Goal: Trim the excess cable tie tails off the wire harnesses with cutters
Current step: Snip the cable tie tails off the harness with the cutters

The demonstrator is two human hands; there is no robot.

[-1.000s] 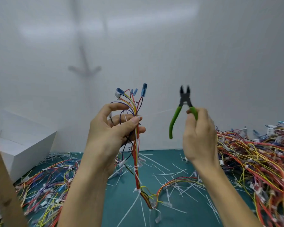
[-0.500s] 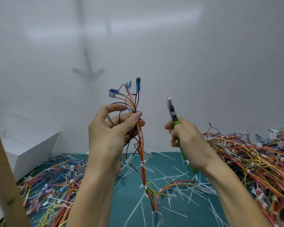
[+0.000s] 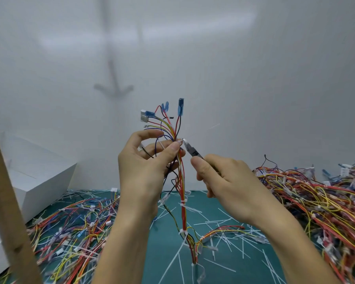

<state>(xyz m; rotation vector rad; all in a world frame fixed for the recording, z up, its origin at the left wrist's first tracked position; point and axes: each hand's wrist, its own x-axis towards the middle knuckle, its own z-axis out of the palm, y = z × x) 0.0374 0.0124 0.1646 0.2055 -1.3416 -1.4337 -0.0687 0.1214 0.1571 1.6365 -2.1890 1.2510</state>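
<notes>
Between the raised hands, wire harness (image 3: 181, 181) held upright, pinched in left hand (image 3: 148, 171), right hand (image 3: 223, 181) gripping cutters (image 3: 190, 148), tips at the bundle beside left thumb, loose harnesses (image 3: 316, 201) heaped further right

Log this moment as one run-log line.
left hand grips multicoloured wire harness | right hand holds metal cutters | cutter tips at white cable tie
</notes>
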